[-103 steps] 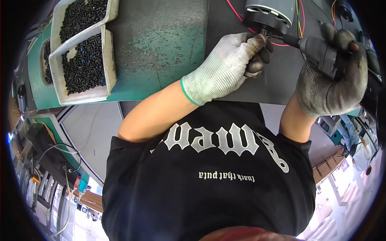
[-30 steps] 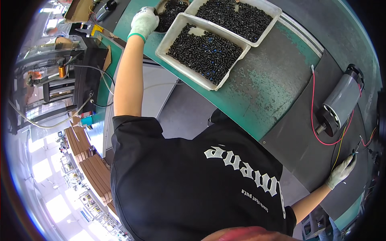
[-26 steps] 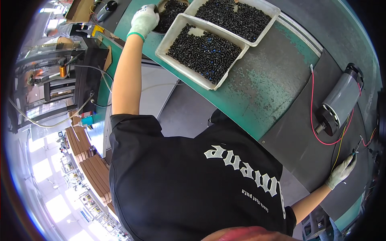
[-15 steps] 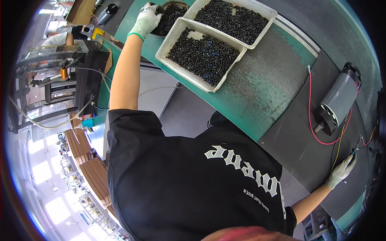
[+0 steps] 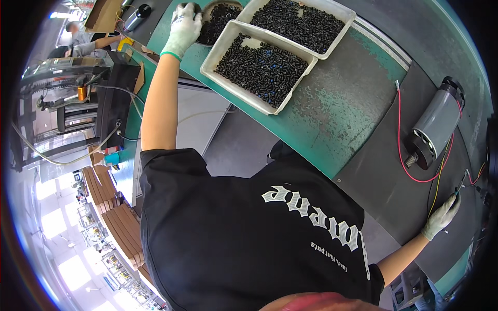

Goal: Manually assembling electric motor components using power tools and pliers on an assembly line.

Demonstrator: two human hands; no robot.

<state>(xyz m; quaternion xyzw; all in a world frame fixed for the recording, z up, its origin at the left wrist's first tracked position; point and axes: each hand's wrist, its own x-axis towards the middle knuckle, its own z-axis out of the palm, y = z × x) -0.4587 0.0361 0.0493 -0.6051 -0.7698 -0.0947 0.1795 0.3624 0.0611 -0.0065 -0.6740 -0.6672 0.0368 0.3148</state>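
Observation:
My left hand (image 5: pixel 185 28), in a white glove with a green cuff and dark fingertips, is at the far left beside a round bowl (image 5: pixel 209 11) of small black rings. Its fingers are bent together; whatever they may hold is hidden. At the right, my gloved right hand (image 5: pixel 441 216) rests low over the dark mat (image 5: pixel 376 181). Its fingers are closed around something slim whose thin metallic end sticks out; the kind is too small to tell. Beyond that hand lies a grey cylindrical motor (image 5: pixel 437 123) with a threaded shaft and red and yellow wires.
Two white trays of small black cylindrical parts, a nearer tray (image 5: pixel 278 110) and a farther tray (image 5: pixel 348 26), stand on the worn green table (image 5: pixel 327 124). Another motor (image 5: pixel 138 17) lies at the far left. A machine (image 5: pixel 120 78) and stacked cardboard (image 5: pixel 120 230) stand left; a co-worker's arm shows behind.
My left hand has shifted slightly left, away from the bowl's rim. My right hand stays almost in place. The co-worker in the background has moved an arm forward.

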